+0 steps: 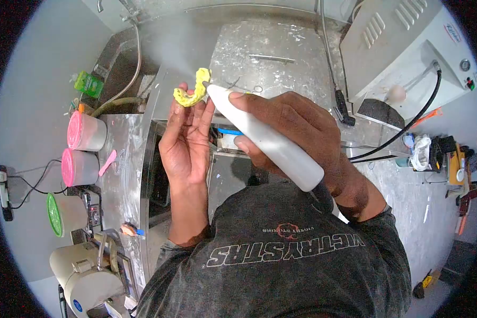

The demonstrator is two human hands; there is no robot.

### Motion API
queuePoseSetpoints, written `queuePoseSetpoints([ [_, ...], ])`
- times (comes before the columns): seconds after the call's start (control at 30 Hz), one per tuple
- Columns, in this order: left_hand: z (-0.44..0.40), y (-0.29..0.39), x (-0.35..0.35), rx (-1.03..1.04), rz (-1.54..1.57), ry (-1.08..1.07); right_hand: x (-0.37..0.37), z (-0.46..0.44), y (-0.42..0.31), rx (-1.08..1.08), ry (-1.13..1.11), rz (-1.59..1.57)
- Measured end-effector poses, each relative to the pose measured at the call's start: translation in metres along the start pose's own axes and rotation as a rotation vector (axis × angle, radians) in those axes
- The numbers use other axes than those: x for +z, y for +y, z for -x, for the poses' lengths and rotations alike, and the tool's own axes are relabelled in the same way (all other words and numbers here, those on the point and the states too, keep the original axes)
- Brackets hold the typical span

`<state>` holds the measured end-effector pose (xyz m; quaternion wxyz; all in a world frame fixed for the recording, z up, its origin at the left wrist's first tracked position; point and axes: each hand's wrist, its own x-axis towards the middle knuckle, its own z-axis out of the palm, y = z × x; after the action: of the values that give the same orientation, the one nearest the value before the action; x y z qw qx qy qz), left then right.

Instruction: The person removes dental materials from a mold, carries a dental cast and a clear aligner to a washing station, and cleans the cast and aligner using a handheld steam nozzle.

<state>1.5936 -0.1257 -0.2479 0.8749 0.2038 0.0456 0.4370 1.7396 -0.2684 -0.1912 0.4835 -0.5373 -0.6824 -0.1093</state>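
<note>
In the head view, my left hand point(189, 146) is raised palm up, its fingertips closed on a yellow, curved dental arch piece point(200, 87) with a lumpy surface. My right hand point(305, 124) grips a white steam handpiece point(281, 146), thumb along its upper side. The handpiece's dark narrow tip points at the yellow piece and is very near it; whether they touch I cannot tell. A pale plume of steam point(177, 45) spreads beyond the piece, up and to the left. A dark hose end leaves the handpiece near my right forearm.
A steel worktop point(259, 42) carries a thin rod point(272, 58) and scissors-like tool. At right stands a white machine point(424, 63) with a gauge and black hose point(434, 95). Pink-lidded tubs point(93, 132), a green-lidded tub point(71, 214) and a sink point(124, 71) lie left.
</note>
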Motion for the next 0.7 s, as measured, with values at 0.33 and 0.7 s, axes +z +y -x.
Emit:
queuePoseSetpoints([
  [0.33,-0.004,-0.001,-0.005,-0.031,-0.021,0.008,-0.003,-0.004,-0.003,-0.022,-0.028,-0.017],
  [0.7,-0.003,-0.003,-0.005,-0.036,0.006,-0.012,-0.001,-0.001,0.003,-0.021,-0.001,-0.022],
])
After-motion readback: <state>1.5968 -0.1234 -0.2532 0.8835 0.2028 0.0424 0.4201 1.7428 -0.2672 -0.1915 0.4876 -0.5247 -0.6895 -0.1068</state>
